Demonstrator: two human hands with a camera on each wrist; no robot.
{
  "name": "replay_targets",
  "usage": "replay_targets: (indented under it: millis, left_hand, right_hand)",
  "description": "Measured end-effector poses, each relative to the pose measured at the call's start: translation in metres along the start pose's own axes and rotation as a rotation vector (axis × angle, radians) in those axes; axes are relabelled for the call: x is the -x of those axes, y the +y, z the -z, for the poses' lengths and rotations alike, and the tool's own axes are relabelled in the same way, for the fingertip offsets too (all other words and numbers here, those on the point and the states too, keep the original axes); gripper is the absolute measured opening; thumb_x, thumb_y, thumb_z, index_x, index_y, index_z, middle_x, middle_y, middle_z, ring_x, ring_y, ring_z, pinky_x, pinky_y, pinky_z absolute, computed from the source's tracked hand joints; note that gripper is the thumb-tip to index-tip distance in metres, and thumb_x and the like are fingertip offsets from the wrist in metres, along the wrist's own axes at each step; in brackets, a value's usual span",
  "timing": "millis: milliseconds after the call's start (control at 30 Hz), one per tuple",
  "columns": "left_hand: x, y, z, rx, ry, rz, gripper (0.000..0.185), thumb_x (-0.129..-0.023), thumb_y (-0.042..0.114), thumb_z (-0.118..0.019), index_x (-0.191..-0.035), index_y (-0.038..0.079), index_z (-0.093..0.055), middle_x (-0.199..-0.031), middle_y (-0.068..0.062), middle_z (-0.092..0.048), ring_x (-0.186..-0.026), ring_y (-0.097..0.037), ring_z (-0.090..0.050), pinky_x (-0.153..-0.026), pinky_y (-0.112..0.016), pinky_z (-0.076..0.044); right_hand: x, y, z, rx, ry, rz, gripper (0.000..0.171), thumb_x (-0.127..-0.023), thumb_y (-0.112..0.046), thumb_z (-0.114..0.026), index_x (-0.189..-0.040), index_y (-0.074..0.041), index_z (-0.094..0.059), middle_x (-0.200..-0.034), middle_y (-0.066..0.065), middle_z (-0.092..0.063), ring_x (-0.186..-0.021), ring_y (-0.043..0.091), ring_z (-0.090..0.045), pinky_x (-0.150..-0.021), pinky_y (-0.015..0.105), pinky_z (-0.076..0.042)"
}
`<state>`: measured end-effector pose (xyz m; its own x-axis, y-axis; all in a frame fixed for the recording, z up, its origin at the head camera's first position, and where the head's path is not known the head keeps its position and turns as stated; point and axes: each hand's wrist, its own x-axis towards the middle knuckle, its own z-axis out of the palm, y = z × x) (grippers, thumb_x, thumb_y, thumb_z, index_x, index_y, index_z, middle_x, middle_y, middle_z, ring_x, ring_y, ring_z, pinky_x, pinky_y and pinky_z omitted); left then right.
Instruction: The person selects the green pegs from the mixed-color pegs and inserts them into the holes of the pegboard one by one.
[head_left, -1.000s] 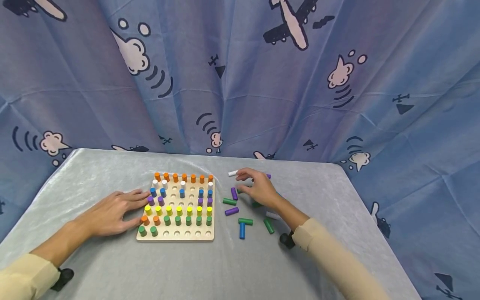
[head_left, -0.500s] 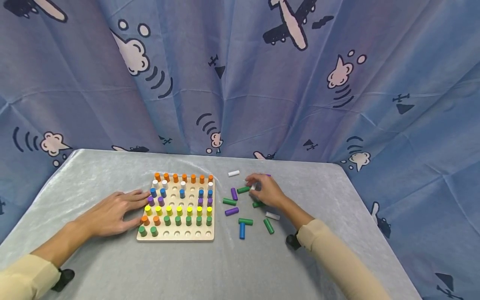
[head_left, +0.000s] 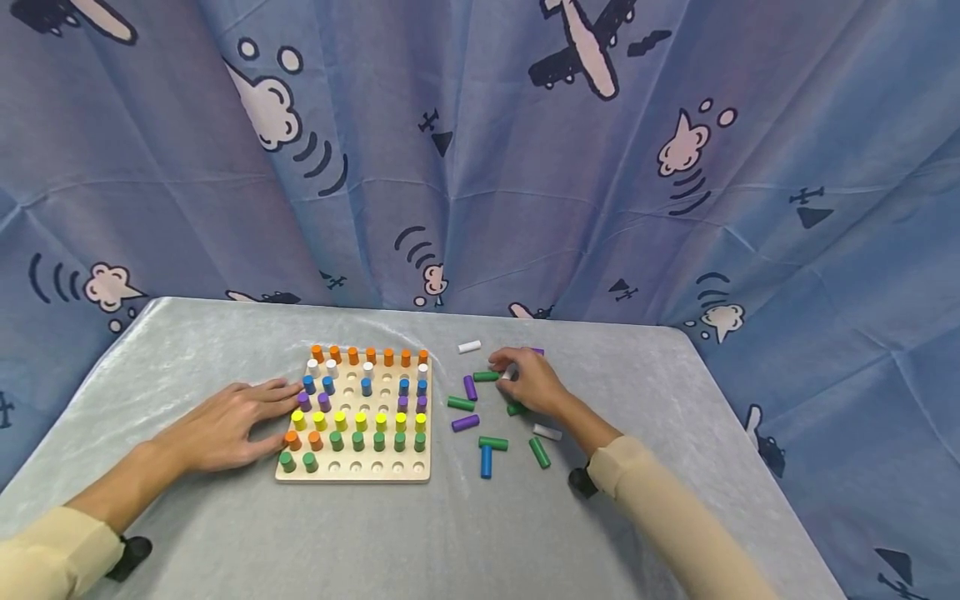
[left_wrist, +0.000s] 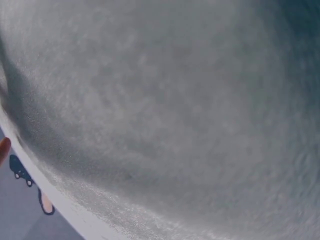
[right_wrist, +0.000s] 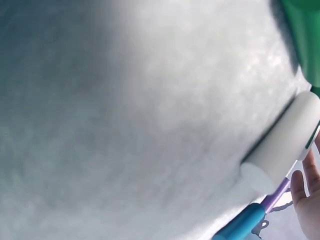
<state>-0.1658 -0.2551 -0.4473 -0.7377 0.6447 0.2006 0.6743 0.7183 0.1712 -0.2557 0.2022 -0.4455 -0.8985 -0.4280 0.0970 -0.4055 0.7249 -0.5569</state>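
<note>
A wooden pegboard [head_left: 352, 472] lies on the table, with rows of orange, white, blue, purple, yellow and green pegs standing in it. My left hand [head_left: 228, 425] lies flat beside it, fingertips at its left edge. To the right of the board, my right hand [head_left: 534, 382] pinches a white peg [head_left: 507, 374] between thumb and fingers, low over the loose pegs. In the right wrist view, my right hand [right_wrist: 309, 200] shows at the lower right edge, behind another white peg [right_wrist: 282, 142] lying on the cloth. The left wrist view shows mostly cloth and one fingertip.
Several loose pegs lie around my right hand, among them a green peg [head_left: 461, 403], a purple peg [head_left: 465, 423], a blue peg [head_left: 486, 462] and a white peg [head_left: 469, 346]. Grey cloth [head_left: 360, 542] covers the table. A blue patterned curtain [head_left: 480, 167] hangs behind.
My right hand has drawn back slightly to the right over the second, and its fingers have come together on a white peg. My left hand stays in place.
</note>
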Motion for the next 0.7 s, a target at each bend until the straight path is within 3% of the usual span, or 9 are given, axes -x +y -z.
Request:
replay_targets:
  millis: [333,700]
  left_hand:
    - [-0.0007,-0.0004,-0.0003,0.008,-0.006,0.001,0.054,-0.090,0.034,-0.069,-0.132,0.001,-0.063,-0.142,-0.012,-0.056,-0.129,-0.036,-0.053,-0.092,-0.055,-0.047]
    - [0.0002,-0.0016,-0.0001,0.010,-0.010,0.004,0.055,-0.091,0.036,-0.068,-0.132,0.001,-0.063,-0.143,-0.011,-0.056,-0.130,-0.036,-0.053,-0.092,-0.056,-0.047]
  right_hand:
    - [-0.0017,-0.0023,0.0000,0.021,0.036,0.025,0.028,-0.084,0.001,-0.073,-0.112,-0.003,-0.071,-0.096,0.005,-0.072,-0.092,0.023,-0.064,-0.084,0.045,-0.050]
    - [0.0004,-0.0081,0.0043,0.006,0.059,0.022,0.031,-0.087,-0.001,-0.074,-0.117,-0.003,-0.069,-0.102,0.007,-0.073,-0.105,0.028,-0.063,-0.096,0.049,-0.047]
